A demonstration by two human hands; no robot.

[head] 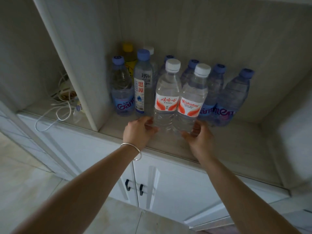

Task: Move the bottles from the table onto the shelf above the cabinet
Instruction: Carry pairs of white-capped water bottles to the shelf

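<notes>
I hold two white-capped bottles, my left hand (141, 128) gripping the base of the left bottle (166, 97), my right hand (200, 134) the right bottle (193, 100). Fingers wrap low so both set down upright on the shelf (219, 146), just before the blue-capped row (217, 92).

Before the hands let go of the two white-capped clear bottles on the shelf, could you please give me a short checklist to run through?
1. Left hand grips the left white-capped clear plastic bottle at its base: ok.
2. Right hand grips the right white-capped clear plastic bottle at its base: ok.
3. Both bottles upright, caps on: ok.
4. Bases fully resting on the pale wooden shelf: cannot tell, fingers hide them.
5. Blue-capped bottles behind standing, undisturbed: ok.
6. Free shelf space in front: ok.
</notes>
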